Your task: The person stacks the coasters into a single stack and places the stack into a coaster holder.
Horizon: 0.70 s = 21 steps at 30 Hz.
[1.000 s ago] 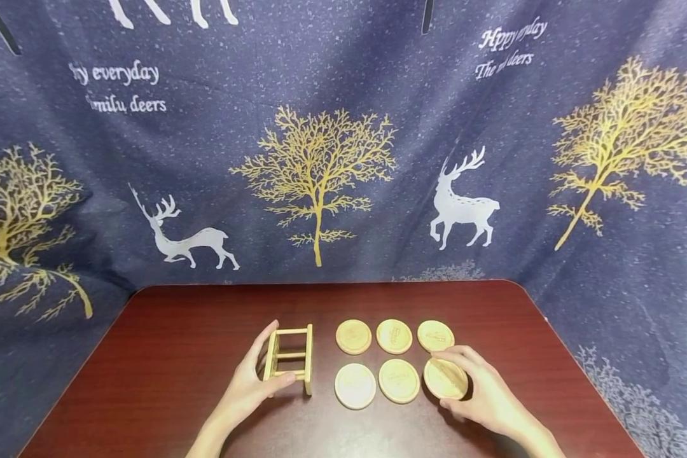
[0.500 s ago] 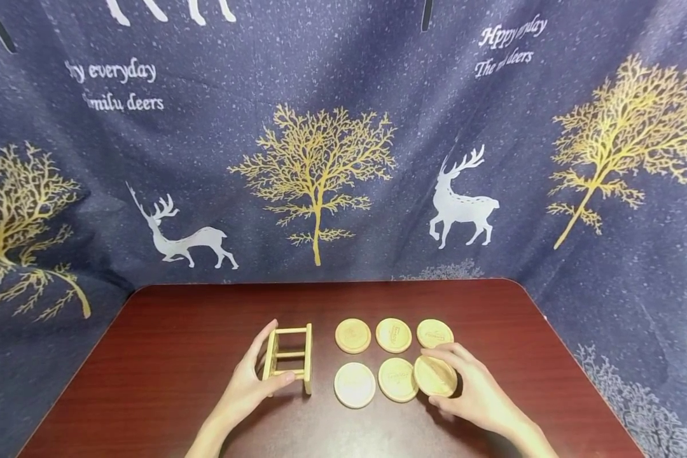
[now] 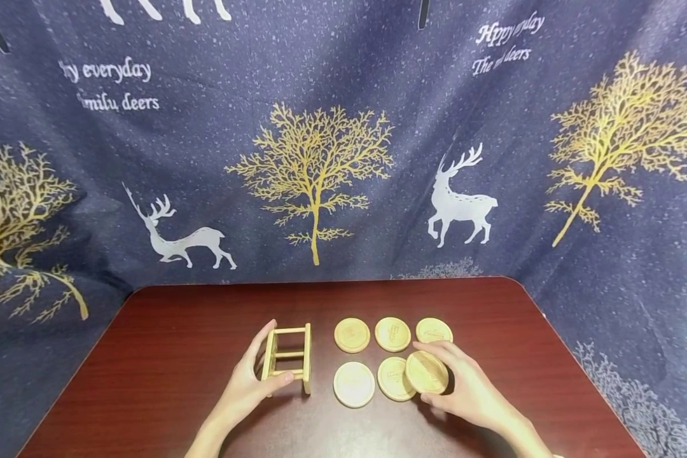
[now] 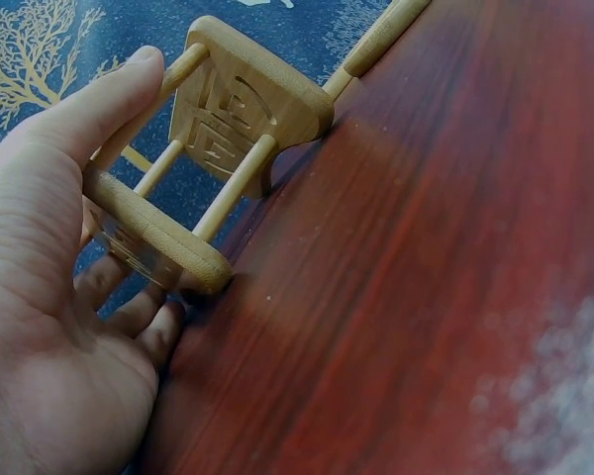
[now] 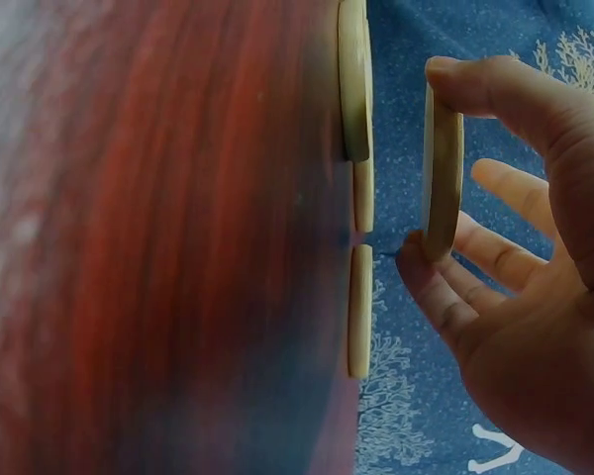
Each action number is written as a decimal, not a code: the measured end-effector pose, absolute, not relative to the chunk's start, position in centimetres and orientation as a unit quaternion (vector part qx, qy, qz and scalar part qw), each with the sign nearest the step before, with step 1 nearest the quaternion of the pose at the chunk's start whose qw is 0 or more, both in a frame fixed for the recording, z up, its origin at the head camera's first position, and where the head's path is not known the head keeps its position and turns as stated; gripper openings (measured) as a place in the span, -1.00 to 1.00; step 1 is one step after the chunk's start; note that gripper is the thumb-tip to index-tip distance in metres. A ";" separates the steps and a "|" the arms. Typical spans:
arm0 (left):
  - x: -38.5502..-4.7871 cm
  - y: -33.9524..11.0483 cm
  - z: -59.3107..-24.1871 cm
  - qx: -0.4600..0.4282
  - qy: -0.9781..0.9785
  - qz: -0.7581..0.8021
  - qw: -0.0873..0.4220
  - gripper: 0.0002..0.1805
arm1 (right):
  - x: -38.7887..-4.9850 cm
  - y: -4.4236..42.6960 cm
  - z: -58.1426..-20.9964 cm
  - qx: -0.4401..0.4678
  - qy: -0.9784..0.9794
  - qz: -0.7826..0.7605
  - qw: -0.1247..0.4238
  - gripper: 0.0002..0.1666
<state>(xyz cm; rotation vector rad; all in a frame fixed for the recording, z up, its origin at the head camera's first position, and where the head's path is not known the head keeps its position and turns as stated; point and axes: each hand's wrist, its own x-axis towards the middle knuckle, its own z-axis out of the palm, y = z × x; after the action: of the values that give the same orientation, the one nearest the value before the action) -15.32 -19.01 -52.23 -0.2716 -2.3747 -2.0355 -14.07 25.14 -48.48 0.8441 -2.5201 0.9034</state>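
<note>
My left hand (image 3: pixel 252 383) grips a small wooden coaster rack (image 3: pixel 289 356) at its left end, thumb along a near rod. In the left wrist view the rack (image 4: pixel 246 109) shows carved end plates joined by round rods; it stands on the table. With thumb and fingertips at opposite edges, my right hand (image 3: pixel 464 385) pinches a round wooden coaster (image 3: pixel 427 373). The right wrist view has this coaster (image 5: pixel 444 173) raised off the tabletop. From the head it overlaps the right part of another coaster (image 3: pixel 394 379) lying beneath.
A pale coaster (image 3: pixel 353 385) lies left of the overlapped one. Behind are a back-left coaster (image 3: pixel 352 335), a back-middle coaster (image 3: pixel 392 334) and a back-right coaster (image 3: pixel 434 331). They rest on a dark red table (image 3: pixel 166 356), with a blue printed cloth (image 3: pixel 343 76) hanging behind.
My right hand has lifted its coaster and carried it left, from the right end of the front row to over the middle coaster. The left hand and rack stay put.
</note>
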 end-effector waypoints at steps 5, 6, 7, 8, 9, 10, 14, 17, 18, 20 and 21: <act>-15.4 -19.1 -52.4 -0.090 -0.756 -0.648 0.003 0.17 | -14.2 24.6 -48.4 0.310 -0.879 0.321 0.169 0.07; -15.4 -19.1 -52.4 -0.091 -0.756 -0.649 0.003 0.17 | -14.2 24.4 -48.4 0.310 -0.879 0.320 0.169 0.07; -15.4 -19.1 -52.4 -0.091 -0.755 -0.650 0.003 0.17 | -14.3 24.3 -48.4 0.309 -0.880 0.318 0.168 0.07; -15.4 -19.1 -52.4 -0.090 -0.755 -0.649 0.002 0.17 | -14.3 24.2 -48.4 0.307 -0.882 0.317 0.164 0.09; -15.3 -19.1 -52.4 -0.089 -0.755 -0.649 0.002 0.17 | -14.3 24.1 -48.3 0.305 -0.883 0.317 0.160 0.10; -15.3 -19.1 -52.3 -0.087 -0.756 -0.648 0.002 0.18 | -14.3 24.0 -48.3 0.302 -0.886 0.317 0.156 0.11; -15.2 -19.1 -52.3 -0.081 -0.760 -0.645 0.000 0.18 | -14.3 23.6 -48.3 0.299 -0.890 0.313 0.145 0.10; -15.3 -19.1 -52.2 -0.079 -0.760 -0.645 -0.001 0.18 | -14.3 23.4 -48.2 0.304 -0.889 0.308 0.149 0.07; -15.3 -19.1 -52.2 -0.080 -0.759 -0.646 -0.002 0.18 | -14.3 23.3 -48.2 0.306 -0.889 0.307 0.151 0.07; -15.3 -19.1 -52.2 -0.081 -0.758 -0.647 -0.001 0.18 | -14.3 23.2 -48.2 0.311 -0.887 0.306 0.154 0.07; -15.3 -19.1 -52.2 -0.081 -0.759 -0.647 0.000 0.17 | -14.3 23.2 -48.2 0.313 -0.886 0.305 0.155 0.07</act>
<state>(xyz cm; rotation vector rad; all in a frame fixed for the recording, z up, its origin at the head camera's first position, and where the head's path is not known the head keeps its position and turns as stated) -15.31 -19.06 -52.24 -0.2559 -2.3831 -2.0312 -14.28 23.20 -48.18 0.8974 -2.5384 0.8753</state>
